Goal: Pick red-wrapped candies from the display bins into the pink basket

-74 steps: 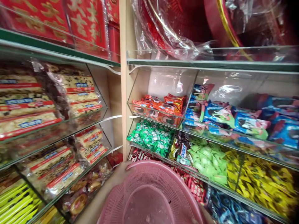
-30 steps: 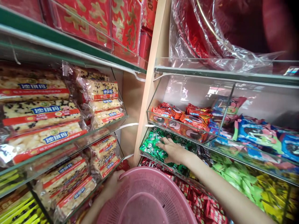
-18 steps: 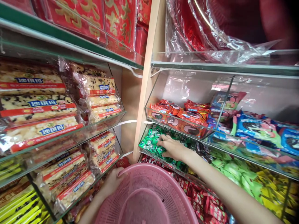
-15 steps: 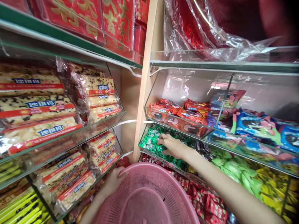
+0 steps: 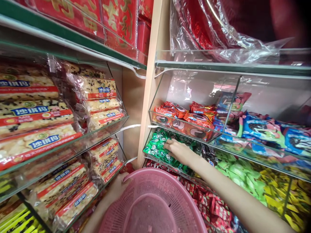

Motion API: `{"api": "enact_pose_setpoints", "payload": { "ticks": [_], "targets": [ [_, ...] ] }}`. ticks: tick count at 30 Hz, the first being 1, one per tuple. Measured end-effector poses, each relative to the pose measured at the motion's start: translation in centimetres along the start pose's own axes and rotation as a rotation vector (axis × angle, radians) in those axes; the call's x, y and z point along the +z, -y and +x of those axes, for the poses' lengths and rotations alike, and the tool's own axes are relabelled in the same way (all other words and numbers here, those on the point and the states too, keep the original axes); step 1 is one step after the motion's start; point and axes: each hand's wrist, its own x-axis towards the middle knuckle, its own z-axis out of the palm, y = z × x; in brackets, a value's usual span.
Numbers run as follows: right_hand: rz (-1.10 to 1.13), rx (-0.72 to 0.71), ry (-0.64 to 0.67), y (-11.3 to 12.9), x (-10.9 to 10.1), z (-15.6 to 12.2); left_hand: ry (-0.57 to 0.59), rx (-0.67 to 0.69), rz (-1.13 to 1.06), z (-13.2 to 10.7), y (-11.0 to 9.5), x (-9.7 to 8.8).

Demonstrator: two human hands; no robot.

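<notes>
My left hand (image 5: 116, 187) grips the rim of a pink plastic basket (image 5: 139, 176) at its left side. The basket has mesh walls, and nothing lies on the part of its floor that shows. On the right, my right hand (image 5: 176, 150) reaches into a glass bin of green-wrapped candies (image 5: 155, 145). Its fingers curl down among the wrappers, and the fingertips are partly hidden, so what they pinch is not visible.
Clear-wrapped pastry bars (image 5: 41, 139) fill the left shelves. Above the green candies sit red snack packs (image 5: 199, 119) and blue packs (image 5: 262, 129). Light green candies (image 5: 243, 174), yellow ones (image 5: 274, 194) and red ones (image 5: 211, 207) lie lower right. A wooden post (image 5: 147, 97) divides the shelves.
The view has shifted slightly, with the left shelves sliding toward the left edge. My right hand stays in the green candies, and my left hand stays on the basket rim.
</notes>
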Motion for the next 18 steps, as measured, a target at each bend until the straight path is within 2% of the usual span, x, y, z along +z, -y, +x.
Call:
{"api": "enact_pose_setpoints", "payload": {
  "ticks": [10, 18],
  "targets": [
    [0.322, -0.034, -0.178, -2.3, 0.7, 0.2, 0.008, -0.023, -0.033, 0.4, 0.2, 0.0],
    [0.373, -0.001, -0.303, -2.3, 0.3, 0.0, 0.021, -0.014, -0.016, 0.3, -0.2, -0.1]
  ]
}}
